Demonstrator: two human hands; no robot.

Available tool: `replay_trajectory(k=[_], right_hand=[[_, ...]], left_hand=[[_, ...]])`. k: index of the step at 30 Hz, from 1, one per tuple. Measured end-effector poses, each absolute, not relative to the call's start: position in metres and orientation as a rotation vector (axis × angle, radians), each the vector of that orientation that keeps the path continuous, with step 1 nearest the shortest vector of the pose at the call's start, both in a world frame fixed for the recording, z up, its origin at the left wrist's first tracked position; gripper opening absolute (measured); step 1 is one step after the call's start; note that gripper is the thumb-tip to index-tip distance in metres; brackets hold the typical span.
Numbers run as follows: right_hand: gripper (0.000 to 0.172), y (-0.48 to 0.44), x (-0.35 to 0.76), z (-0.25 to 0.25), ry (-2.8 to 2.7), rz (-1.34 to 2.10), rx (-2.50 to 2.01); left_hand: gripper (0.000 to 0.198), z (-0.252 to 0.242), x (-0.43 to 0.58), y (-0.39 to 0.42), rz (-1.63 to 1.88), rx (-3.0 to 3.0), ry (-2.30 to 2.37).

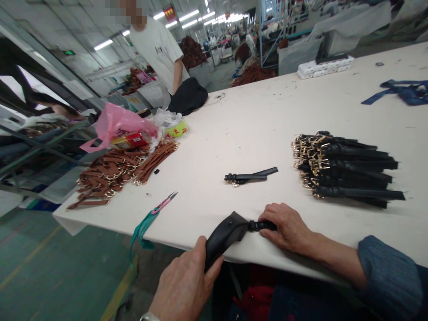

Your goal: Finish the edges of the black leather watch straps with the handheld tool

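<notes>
A curved black leather piece (224,236), wide and smooth with a small stud near its far end, lies over the table's front edge. My left hand (187,278) is closed around its near end, thumb along the side. To the right, my right hand (284,225) pinches a short black strap (257,226) with a loop on it, which meets the tip of the leather piece; the fingers hide its other end. Beyond my hands lie a couple of black straps with gold buckles (249,177). Further right is a pile of black buckle straps (351,165).
Pink-handled thread snips (163,204) with a teal cloth tie lie at the front edge. Brown buckle straps (110,176) are heaped at left beside a pink plastic bag (117,122). A power strip (324,67) and blue ribbon (401,91) sit far right. A person (160,53) stands behind the table.
</notes>
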State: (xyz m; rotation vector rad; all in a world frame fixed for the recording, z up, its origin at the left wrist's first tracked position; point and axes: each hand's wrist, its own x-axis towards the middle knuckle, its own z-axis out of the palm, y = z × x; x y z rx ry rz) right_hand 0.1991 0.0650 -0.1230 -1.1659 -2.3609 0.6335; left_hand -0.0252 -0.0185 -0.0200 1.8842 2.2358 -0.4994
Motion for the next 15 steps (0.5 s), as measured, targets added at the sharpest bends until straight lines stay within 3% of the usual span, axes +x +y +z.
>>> replay_trajectory(k=[8, 15], right_hand=[[0.017, 0.064, 0.199, -0.126, -2.362, 0.611, -1.175], [0.016, 0.065, 0.200, -0.124, -2.351, 0.634, -1.151]], left_hand=[[0.029, -0.027, -0.018, -0.004, -0.362, 1.970, 2.242], [0.031, -0.020, -0.037, -0.013, -0.482, 1.876, 2.258]])
